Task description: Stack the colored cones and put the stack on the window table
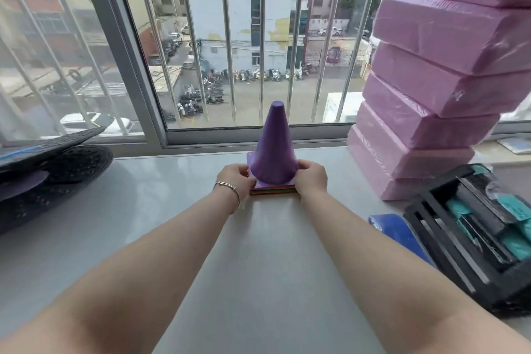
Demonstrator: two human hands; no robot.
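Note:
A stack of cones point(274, 149) stands upright on the pale grey window table point(178, 210), close to the window frame. The top cone is purple; under its square base the edges of several other coloured bases show, among them green and orange. My left hand point(237, 179) grips the left side of the stacked bases, and a thin bracelet is on that wrist. My right hand point(311, 178) grips the right side of the bases. Both arms reach forward over the table.
A tall pile of pink wrapped blocks point(431, 89) stands at the right by the window. A black crate point(474, 233) with teal items and a blue roll point(393, 227) lie at the near right. Black perforated mats point(51, 169) sit at the left. Window bars point(230, 37) are behind.

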